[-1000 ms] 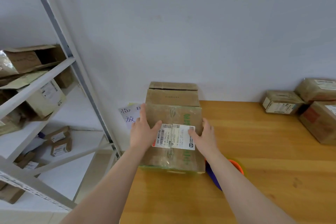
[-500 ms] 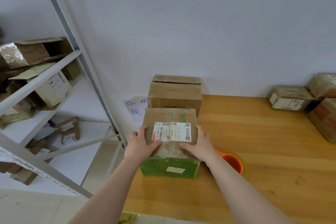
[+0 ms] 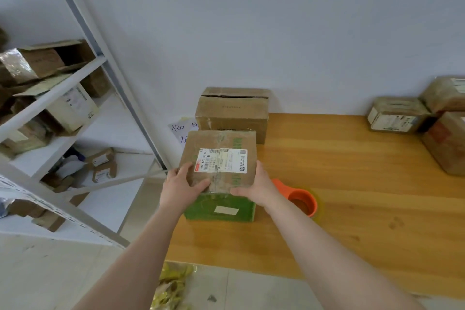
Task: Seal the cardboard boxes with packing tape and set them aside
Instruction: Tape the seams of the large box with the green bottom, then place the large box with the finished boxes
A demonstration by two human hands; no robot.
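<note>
— Holding the labelled box (image 3: 219, 158) how? Both hands?
— Yes: left hand (image 3: 181, 186) clamps the near left corner, thumb on top, fingers down the side. The right hand (image 3: 256, 185) mirrors it on the near right corner. Both are curled round it and hold nothing else.
— Where's the box?
— Front left of the surface (image 3: 352, 184). It seems to sit on it, green face toward the person, label up. Can't tell if the far edge is lifted.
— Why two hands at the corners?
— My read: a steady grip for shifting it squarely. Clear tape shows along the top seam, so it's likely sealed and due to be set aside.
— Aside where?
— The larger box (image 3: 232, 111) stands just behind, against the wall, so probably by that. More boxes (image 3: 397, 114) are piled far right.
— Tape?
— The orange tape roll (image 3: 300, 200) lies just beside the right wrist, handy for the next box. Nobody touches it.
</note>
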